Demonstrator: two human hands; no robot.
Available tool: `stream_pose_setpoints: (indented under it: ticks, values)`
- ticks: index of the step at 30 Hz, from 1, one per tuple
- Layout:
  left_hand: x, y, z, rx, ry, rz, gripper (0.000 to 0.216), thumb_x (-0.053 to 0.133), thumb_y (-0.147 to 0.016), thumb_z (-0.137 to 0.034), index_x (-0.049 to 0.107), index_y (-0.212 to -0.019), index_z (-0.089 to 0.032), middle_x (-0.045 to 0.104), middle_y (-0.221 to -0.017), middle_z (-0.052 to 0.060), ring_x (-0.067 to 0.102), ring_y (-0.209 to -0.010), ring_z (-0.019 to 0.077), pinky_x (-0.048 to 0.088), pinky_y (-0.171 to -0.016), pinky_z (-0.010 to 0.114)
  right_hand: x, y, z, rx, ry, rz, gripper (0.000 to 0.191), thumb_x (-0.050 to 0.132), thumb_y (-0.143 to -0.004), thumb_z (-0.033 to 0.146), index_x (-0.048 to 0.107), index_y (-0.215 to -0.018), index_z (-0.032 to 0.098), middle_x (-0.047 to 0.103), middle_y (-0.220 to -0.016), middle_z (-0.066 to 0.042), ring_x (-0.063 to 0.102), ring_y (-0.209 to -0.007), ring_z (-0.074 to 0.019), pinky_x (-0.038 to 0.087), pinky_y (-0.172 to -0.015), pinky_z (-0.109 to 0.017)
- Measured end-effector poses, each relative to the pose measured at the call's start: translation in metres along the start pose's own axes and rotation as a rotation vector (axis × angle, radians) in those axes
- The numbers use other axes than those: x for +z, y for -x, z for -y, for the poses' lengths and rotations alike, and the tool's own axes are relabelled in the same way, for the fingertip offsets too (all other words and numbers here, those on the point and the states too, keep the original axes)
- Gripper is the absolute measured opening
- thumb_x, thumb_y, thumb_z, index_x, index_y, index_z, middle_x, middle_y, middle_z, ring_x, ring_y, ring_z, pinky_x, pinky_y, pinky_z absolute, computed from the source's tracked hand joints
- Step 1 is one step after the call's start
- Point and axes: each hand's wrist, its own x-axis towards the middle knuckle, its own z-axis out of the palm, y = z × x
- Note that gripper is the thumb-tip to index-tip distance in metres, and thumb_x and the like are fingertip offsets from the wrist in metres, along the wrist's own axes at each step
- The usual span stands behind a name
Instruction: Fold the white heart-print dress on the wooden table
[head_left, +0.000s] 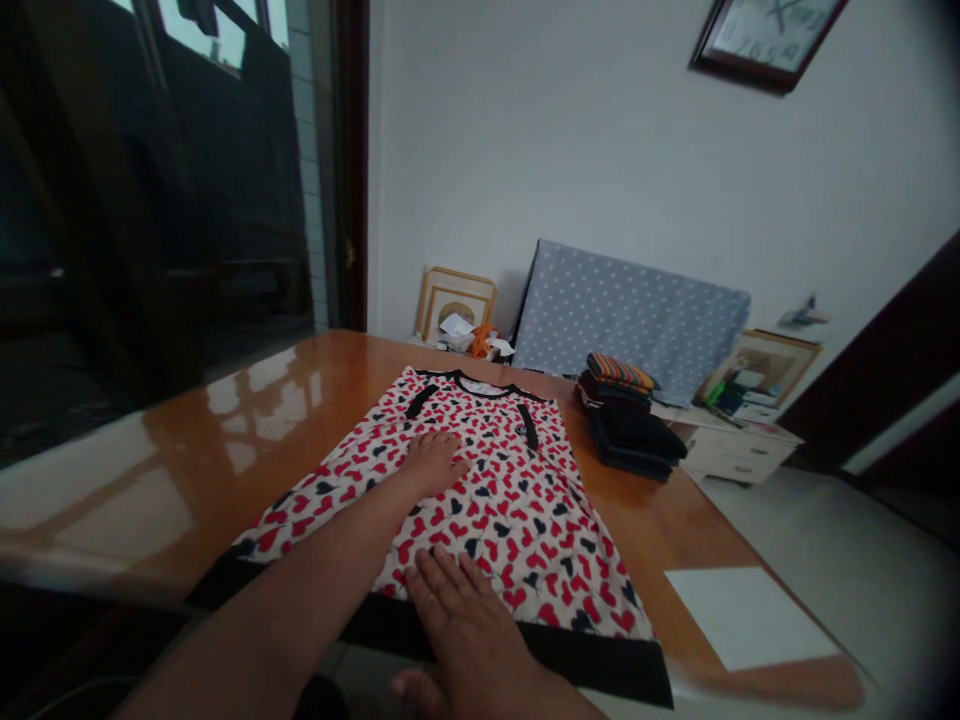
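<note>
A sleeveless-looking garment point(517, 490), white with red and dark hearts and black trim, lies spread flat on the brown table, its neckline at the far end. Its black hem hangs at the near table edge. My left hand point(435, 463) rests flat on the upper middle of the cloth, fingers spread. Nearer to me, my right hand point(465, 620) lies palm down over the hem and lower front, fingers stretched out. Neither hand grasps anything.
On the glossy table point(225, 420), a stack of folded clothes point(626, 415) sits at the back right. A white sheet point(750, 615) lies near the right edge. Behind stand a blue dotted cover point(630, 305), a framed picture point(456, 300) and a white cabinet point(739, 450).
</note>
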Motion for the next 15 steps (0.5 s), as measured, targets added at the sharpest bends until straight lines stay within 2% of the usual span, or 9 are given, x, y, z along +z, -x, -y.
stream_pose_setpoints:
  ticks: [5,8,12,15]
  values:
    - [-0.008,-0.004,0.007,-0.04,0.14,-0.031,0.069,0.048,-0.083,-0.068,0.053,-0.132,-0.019,0.051,-0.143,0.017,0.044,-0.133,0.0325,0.025,-0.111,0.047,-0.004,0.006,0.003,-0.031,-0.037,-0.009,0.089,0.052,-0.088,0.063,0.012,-0.157,0.025,0.007,-0.164,-0.005,0.004,-0.151,-0.0266,0.003,-0.123,-0.048]
    - [-0.019,-0.006,0.013,-0.071,0.254,-0.066,0.067,0.047,-0.084,-0.067,0.056,-0.126,-0.016,0.056,-0.136,0.018,0.053,-0.124,0.0292,0.036,-0.104,0.039,-0.005,0.005,0.003,-0.027,-0.013,-0.008,0.096,0.06,-0.082,0.064,0.012,-0.157,0.028,0.006,-0.164,-0.004,0.003,-0.151,-0.0282,0.003,-0.122,-0.049]
    - [-0.043,0.004,0.022,-0.106,0.396,-0.153,0.056,0.045,-0.085,-0.066,0.062,-0.105,-0.017,0.068,-0.112,0.011,0.061,-0.106,0.0261,0.046,-0.09,0.035,0.003,0.004,-0.004,-0.035,0.03,0.033,0.103,0.066,-0.079,0.056,0.006,-0.157,0.028,-0.002,-0.164,-0.003,0.001,-0.151,-0.0292,0.003,-0.122,-0.052]
    - [-0.064,0.026,0.029,-0.127,0.48,-0.216,0.051,0.04,-0.087,-0.065,0.062,-0.088,-0.018,0.068,-0.089,0.005,0.061,-0.088,0.0218,0.048,-0.078,0.031,0.009,0.003,-0.008,-0.044,0.063,-0.004,0.099,0.064,-0.081,0.054,0.007,-0.157,0.028,-0.001,-0.164,-0.003,0.002,-0.151,-0.0277,0.004,-0.122,-0.05]
